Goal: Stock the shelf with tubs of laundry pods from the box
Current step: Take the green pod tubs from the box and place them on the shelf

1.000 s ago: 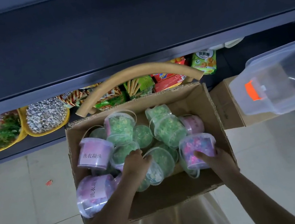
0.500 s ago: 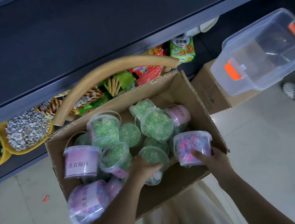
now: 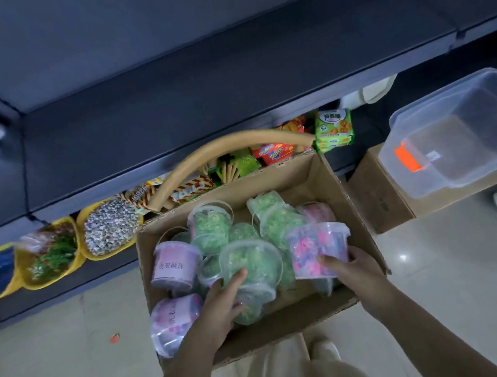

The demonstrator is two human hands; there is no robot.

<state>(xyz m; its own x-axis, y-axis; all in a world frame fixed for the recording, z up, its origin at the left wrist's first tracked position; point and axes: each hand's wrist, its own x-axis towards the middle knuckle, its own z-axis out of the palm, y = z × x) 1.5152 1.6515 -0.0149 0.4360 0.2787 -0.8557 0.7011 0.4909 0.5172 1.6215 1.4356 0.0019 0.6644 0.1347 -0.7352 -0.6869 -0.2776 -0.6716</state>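
One open cardboard box (image 3: 291,321) stands on the floor (image 3: 57,359) in front of the dark shelf (image 3: 228,101), and all the tubs are still inside it. Three purple-pink tubs (image 3: 175,264) show: two at the left, one at the far right. One tub of mixed pink and blue pods (image 3: 316,247) sits at the near right. At least six green tubs are piled in the middle; they overlap, so the exact number is unclear.

Both forearms reach in from the near side. The left hand (image 3: 222,307) grips a green tub (image 3: 251,261), thumb up its side and fingers curled beneath. The right hand (image 3: 356,272) holds the mixed tub, thumb pressed on its wall.

Three yellow baskets (image 3: 21,274) sit low at the left. At the right, one clear bin (image 3: 457,139) rests on a second box (image 3: 379,198).
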